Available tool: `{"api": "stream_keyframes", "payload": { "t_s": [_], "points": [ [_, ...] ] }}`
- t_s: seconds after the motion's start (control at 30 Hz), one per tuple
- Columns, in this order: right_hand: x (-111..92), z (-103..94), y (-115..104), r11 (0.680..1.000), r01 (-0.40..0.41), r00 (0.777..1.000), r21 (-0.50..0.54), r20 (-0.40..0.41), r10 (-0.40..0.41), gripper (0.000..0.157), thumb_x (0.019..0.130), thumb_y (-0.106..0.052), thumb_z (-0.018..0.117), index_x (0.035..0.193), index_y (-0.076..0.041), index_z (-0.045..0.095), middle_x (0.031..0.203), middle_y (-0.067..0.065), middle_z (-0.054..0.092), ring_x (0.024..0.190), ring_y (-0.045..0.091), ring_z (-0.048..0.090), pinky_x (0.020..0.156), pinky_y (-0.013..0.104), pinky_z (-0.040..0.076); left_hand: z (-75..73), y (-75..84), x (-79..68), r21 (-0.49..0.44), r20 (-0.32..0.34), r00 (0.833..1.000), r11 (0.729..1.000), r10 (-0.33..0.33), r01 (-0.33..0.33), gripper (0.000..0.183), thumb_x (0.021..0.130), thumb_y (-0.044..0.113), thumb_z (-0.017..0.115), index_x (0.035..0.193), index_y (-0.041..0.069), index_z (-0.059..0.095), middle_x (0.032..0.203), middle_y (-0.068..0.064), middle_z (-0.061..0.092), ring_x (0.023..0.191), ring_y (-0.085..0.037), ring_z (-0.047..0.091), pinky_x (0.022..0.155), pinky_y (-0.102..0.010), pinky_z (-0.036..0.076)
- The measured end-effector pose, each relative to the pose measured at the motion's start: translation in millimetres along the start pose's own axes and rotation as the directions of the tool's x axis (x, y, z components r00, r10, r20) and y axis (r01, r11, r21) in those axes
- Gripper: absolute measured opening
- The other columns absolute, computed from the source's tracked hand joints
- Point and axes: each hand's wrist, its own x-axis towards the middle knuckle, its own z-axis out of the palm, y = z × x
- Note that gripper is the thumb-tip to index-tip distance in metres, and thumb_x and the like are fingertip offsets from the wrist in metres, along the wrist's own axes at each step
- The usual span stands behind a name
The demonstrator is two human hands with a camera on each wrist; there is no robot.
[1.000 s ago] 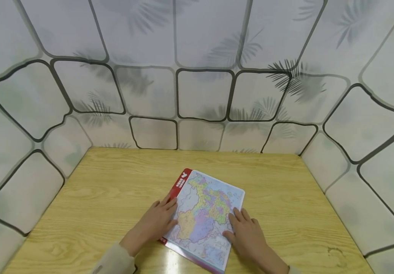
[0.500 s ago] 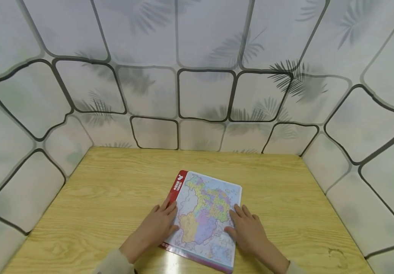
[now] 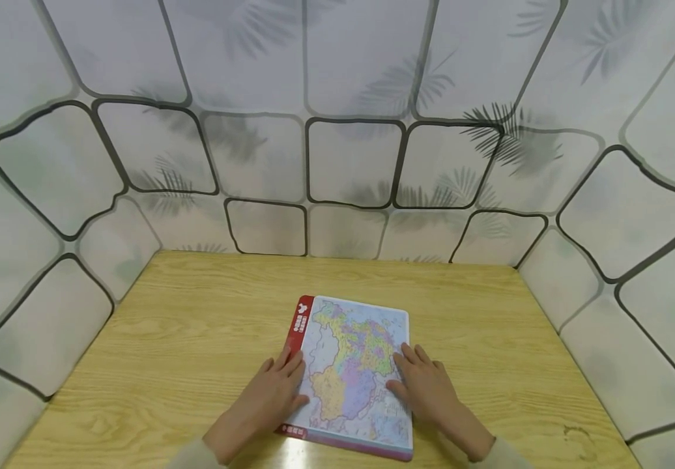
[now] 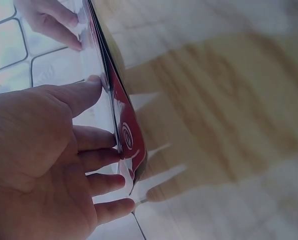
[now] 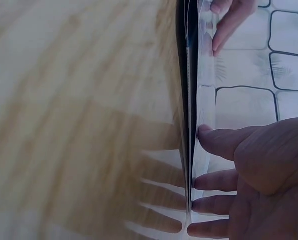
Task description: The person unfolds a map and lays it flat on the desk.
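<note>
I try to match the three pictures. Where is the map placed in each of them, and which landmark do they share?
Head: map lies lower middle, between left hand and right hand.
Left wrist: map nearly edge-on, slanting from upper left-of-centre to lower middle.
Right wrist: map edge-on, a narrow upright strip right of centre.
Shared landmark: wall with dark-outlined cells.

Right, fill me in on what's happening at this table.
A person has both hands on a China map that lies on a wood-grain table. The left hand rests along the map's left side, partly over its red strip, and the right hand rests along the opposite side. The map sits slightly turned relative to the table's far edge. The wrist views show thin layers along the map's edge.
</note>
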Motion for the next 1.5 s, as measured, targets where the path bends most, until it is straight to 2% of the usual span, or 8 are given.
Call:
{"api": "stream_keyframes", "payload": {
  "t_s": [0.4, 0.67, 0.87, 1.1, 1.37, 1.5],
  "points": [
    [7, -1.7, 1, 1.000, -0.025, 0.999, -0.002, 0.024, 0.025, 0.058, 0.097, -0.035, 0.072, 0.139, 0.003, 0.060, 0.151, 0.028, 0.049, 0.139, 0.054, 0.042, 0.102, 0.072, 0.041, 1.6, 5.7, 0.6, -0.030, 0.059, 0.997, 0.998, -0.047, 0.049, 0.066, 0.098, 0.044, 0.067, 0.141, -0.006, 0.058, 0.153, -0.022, 0.050, 0.145, -0.046, 0.039, 0.109, -0.063, 0.040],
    [4, 2.7, 5, 0.999, -0.004, 1.000, 0.033, -0.020, 0.005, 0.062, 0.097, -0.035, 0.072, 0.142, 0.006, 0.056, 0.152, 0.028, 0.047, 0.143, 0.053, 0.038, 0.104, 0.072, 0.038, -1.8, 4.7, -2.1, -0.078, 0.041, 0.997, 0.994, -0.073, 0.076, 0.067, 0.099, 0.041, 0.068, 0.143, -0.008, 0.055, 0.154, -0.024, 0.047, 0.147, -0.045, 0.037, 0.112, -0.064, 0.038],
    [-13, -2.5, -2, 1.000, 0.004, 0.999, 0.007, -0.040, -0.004, 0.063, 0.095, -0.038, 0.074, 0.140, 0.004, 0.058, 0.149, 0.028, 0.051, 0.140, 0.051, 0.043, 0.101, 0.070, 0.043, -12.0, -6.0, -10.4, -0.087, 0.013, 0.992, 0.988, -0.125, 0.125, 0.064, 0.101, 0.035, 0.067, 0.145, -0.009, 0.052, 0.157, -0.023, 0.044, 0.147, -0.046, 0.036, 0.113, -0.063, 0.037],
    [-38, -7.9, -16, 1.000, 0.010, 1.000, 0.021, 0.006, -0.010, 0.065, 0.094, -0.042, 0.074, 0.138, 0.004, 0.059, 0.150, 0.026, 0.051, 0.139, 0.050, 0.044, 0.100, 0.069, 0.045, -11.8, -17.2, -20.2, -0.108, -0.024, 0.994, 0.989, -0.103, 0.100, 0.062, 0.098, 0.030, 0.071, 0.144, -0.008, 0.055, 0.158, -0.020, 0.044, 0.145, -0.047, 0.039, 0.110, -0.064, 0.039],
    [-51, 2.6, -19, 0.999, 0.005, 0.997, 0.034, 0.073, -0.008, 0.063, 0.093, -0.042, 0.074, 0.134, 0.005, 0.064, 0.147, 0.028, 0.052, 0.138, 0.052, 0.045, 0.100, 0.074, 0.041, -7.2, -20.8, -27.0, -0.106, -0.004, 0.997, 0.992, -0.074, 0.073, 0.057, 0.098, 0.032, 0.070, 0.140, -0.006, 0.060, 0.154, -0.020, 0.050, 0.142, -0.044, 0.044, 0.107, -0.065, 0.041],
    [-52, 6.5, -18, 1.000, 0.007, 0.998, 0.028, 0.065, -0.009, 0.062, 0.092, -0.041, 0.076, 0.132, 0.005, 0.065, 0.148, 0.029, 0.052, 0.137, 0.053, 0.046, 0.098, 0.074, 0.042, -5.9, -19.5, -27.4, -0.109, 0.016, 0.997, 0.991, -0.081, 0.082, 0.058, 0.098, 0.033, 0.070, 0.140, -0.005, 0.060, 0.153, -0.019, 0.051, 0.143, -0.043, 0.044, 0.109, -0.065, 0.040]
  ]
}}
